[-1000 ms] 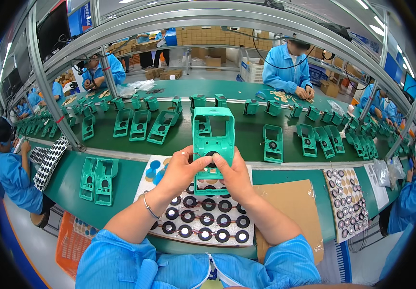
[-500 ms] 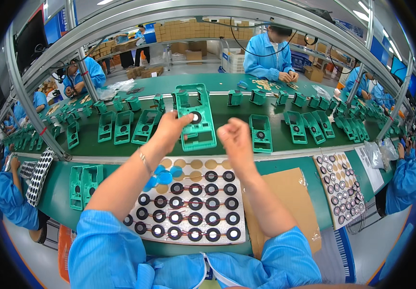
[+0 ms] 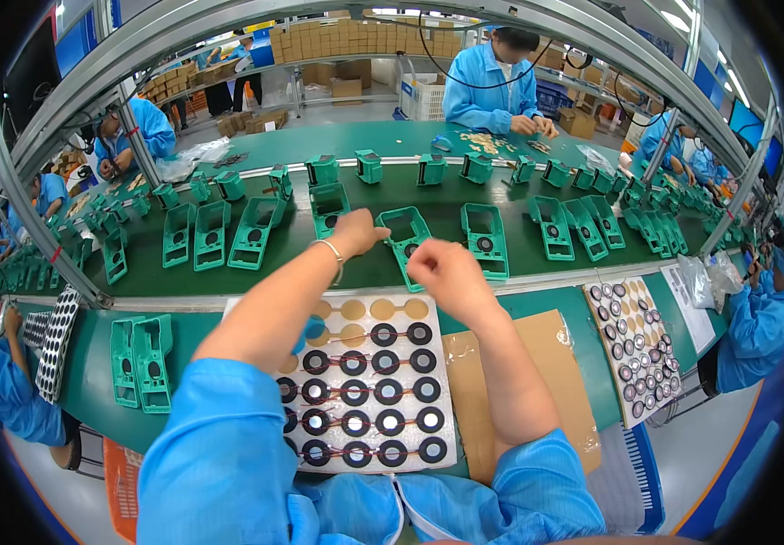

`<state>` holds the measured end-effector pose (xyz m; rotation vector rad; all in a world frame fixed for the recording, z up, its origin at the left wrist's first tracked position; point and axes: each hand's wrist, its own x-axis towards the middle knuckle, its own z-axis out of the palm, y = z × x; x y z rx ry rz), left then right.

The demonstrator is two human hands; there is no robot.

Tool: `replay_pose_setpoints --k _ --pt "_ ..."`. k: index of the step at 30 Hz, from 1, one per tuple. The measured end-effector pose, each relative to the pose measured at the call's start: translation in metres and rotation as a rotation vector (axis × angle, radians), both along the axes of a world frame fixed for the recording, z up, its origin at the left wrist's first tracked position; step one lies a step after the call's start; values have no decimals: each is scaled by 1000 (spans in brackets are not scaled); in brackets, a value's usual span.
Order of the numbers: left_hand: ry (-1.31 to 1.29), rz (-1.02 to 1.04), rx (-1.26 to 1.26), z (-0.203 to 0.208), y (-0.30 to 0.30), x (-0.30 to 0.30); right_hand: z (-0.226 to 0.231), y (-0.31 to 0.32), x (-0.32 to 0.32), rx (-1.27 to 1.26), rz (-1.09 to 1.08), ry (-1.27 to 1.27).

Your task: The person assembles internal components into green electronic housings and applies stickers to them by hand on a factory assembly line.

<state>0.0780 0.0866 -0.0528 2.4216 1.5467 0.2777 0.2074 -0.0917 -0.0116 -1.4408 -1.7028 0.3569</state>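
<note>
A green plastic housing (image 3: 403,229) with a round black speaker in it lies tilted on the dark green belt in front of me. My left hand (image 3: 356,234) is at its left edge, fingertips closed on the rim. Curled and pinched, my right hand (image 3: 451,277) sits by the housing's lower right side; whatever its fingers may hold is hidden. Below my hands is a white foam sheet (image 3: 437,400) with rows of black round speakers (image 3: 354,392) joined by red wires. Bare tan circles show along its far rows. Blue round film pieces (image 3: 306,334) are partly covered by my left forearm.
More green housings (image 3: 485,238) stand along the belt, with small green parts (image 3: 431,170) behind them. Two housings (image 3: 150,359) rest at left. Brown cardboard (image 3: 537,381) and another speaker board (image 3: 633,363) lie at right. A metal frame spans overhead; co-workers (image 3: 492,86) sit around the line.
The housing my left hand held up has come down onto the belt, near its front edge. My right hand has moved lower, beside it. The view has shifted slightly.
</note>
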Motion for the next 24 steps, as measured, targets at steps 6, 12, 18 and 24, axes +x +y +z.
replay_pose_setpoints --k 6,12,18,24 --pt "-140 -372 -155 76 -82 -76 -6 -22 -19 -259 350 -578" --pt "-277 -390 -101 108 -168 -162 -15 -23 -34 -262 231 -775" --pt "-693 -191 -384 80 -200 -197 10 -19 -21 -265 352 -468" --pt "-1113 -164 -989 46 -209 -162 21 -17 -42 -297 649 141"
